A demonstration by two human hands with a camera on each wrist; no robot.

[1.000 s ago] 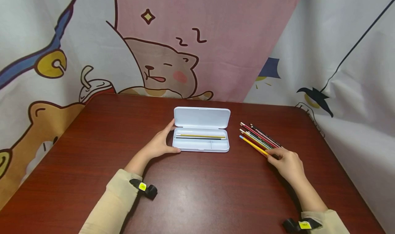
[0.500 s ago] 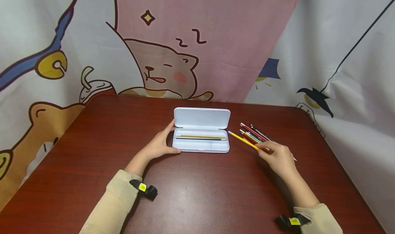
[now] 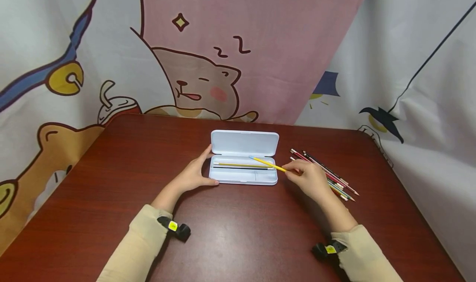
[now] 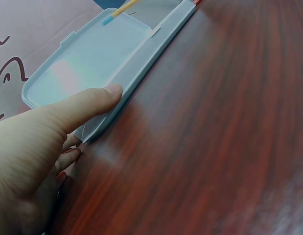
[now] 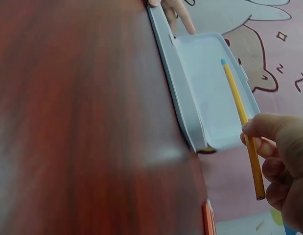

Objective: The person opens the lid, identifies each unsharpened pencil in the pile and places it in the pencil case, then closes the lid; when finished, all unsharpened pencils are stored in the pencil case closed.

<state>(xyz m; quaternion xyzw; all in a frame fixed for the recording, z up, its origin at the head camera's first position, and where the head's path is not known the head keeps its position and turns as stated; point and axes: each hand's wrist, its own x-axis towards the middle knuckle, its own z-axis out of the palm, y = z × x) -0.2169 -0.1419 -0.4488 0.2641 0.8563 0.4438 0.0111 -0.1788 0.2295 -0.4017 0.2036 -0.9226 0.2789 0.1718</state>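
Observation:
A pale blue-white pencil case (image 3: 232, 175) lies with its lid (image 3: 245, 142) raised at the back. Inside it, a yellow pencil (image 3: 241, 164) and a dark pencil lie lengthwise. My left hand (image 3: 191, 174) grips the case's left end, thumb (image 4: 95, 104) on the front wall and fingers round the far side. With thumb and fingers, my right hand (image 3: 308, 178) pinches another yellow pencil (image 5: 234, 93) that has a blue end. In the head view this pencil slants over the case's right half, blue end toward the lid.
Several loose pencils (image 3: 346, 185), red, black and other colours, lie in a slanting heap right of the case, partly hidden by the right hand. A printed cloth (image 3: 275, 67) hangs behind the dark red wooden table (image 3: 230, 224).
My right hand has drawn the yellow pencil from the heap and carried it left, over the case. The left hand stays at the case's left end.

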